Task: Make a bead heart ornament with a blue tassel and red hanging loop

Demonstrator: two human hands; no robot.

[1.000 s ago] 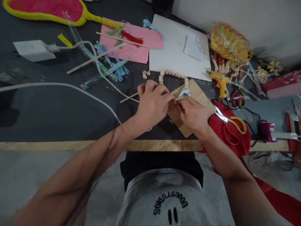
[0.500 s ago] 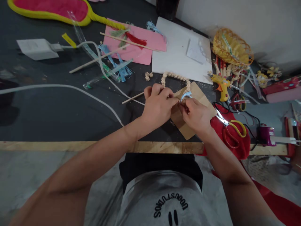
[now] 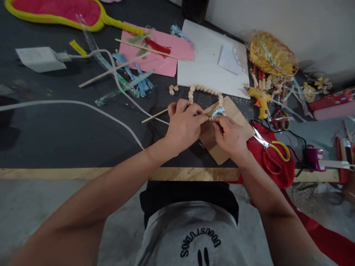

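1. Far left of the bench (image 3: 69,140): a white charger block (image 3: 39,59) lies flat, and its white cable (image 3: 91,109) runs across the dark top toward your hands.
2. Back left: a pink and yellow pad (image 3: 58,11) lies flat. Next along is a pink paper sheet (image 3: 158,55) with a thin wooden stick (image 3: 149,50) laid across it.
3. Near the pink sheet, blue tassels (image 3: 138,79) lie beside a second stick.
4. Centre: your left hand (image 3: 184,125) is closed, with the fingers pinching the near end of a pale beaded loop (image 3: 205,90). A thin skewer (image 3: 154,115) sticks out to the left from under this hand.
5. The loop arches away from you on the bench, just in front of a white board (image 3: 205,62).
6. Between your two hands, a small blue tassel (image 3: 217,112) sits at the loop's near end, over a brown paper piece (image 3: 233,111).
7. Your right hand (image 3: 230,136) is curled, with the fingers pressed together on the base of the tassel. The two hands are touching or nearly so; I cannot tell which.
8. Right of that hand: scissors (image 3: 270,146) with yellow handles rest on a red cloth (image 3: 277,170).
9. Further back on the right: a yellow glue gun (image 3: 260,98), then a yellow woven basket (image 3: 273,53) tipped on its side.
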